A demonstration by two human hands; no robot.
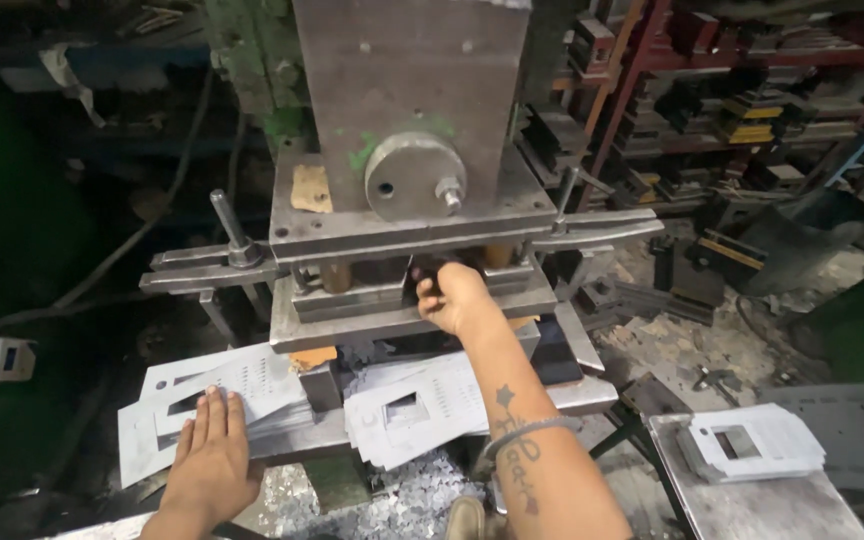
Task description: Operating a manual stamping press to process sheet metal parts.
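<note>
Fingers of the right hand (449,296) reach into the press (407,250) die gap, their grasp hidden; the left hand (210,450) lies flat, fingers spread, on the stack of punched sheets (242,385).

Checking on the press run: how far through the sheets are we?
Punched sheets lie stacked under the press, more on the side table. In hand: the right hand reaches into the die. The left hand rests flat on a left stack.
</note>
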